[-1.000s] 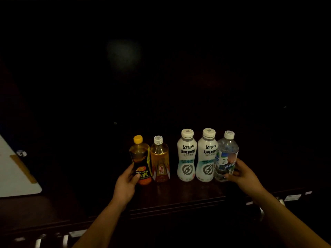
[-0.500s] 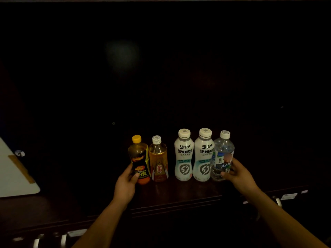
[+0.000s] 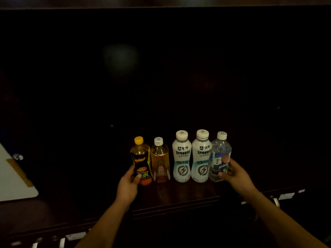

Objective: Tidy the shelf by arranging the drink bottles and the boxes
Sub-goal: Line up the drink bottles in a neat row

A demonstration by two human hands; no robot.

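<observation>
fingers, left: those of the left hand curl round the lower part of the yellow-capped bottle; thumb lies across its dark label
fingers, right: those of the right hand wrap the lower half of the water bottle from its right side; thumb tip rests on its front near the base
row: five bottles stand upright side by side near the front edge of the shelf, about midway along it
order from the left: yellow-capped bottle; amber bottle just beside it; first white bottle; second white bottle touching the first; water bottle at the right end, overlapping the second white bottle
gap: a narrow one between the amber bottle and the first white bottle
shelf back: too dark to tell
left edge: a white board with a tan strip
front edge, right: pale label strips
</observation>
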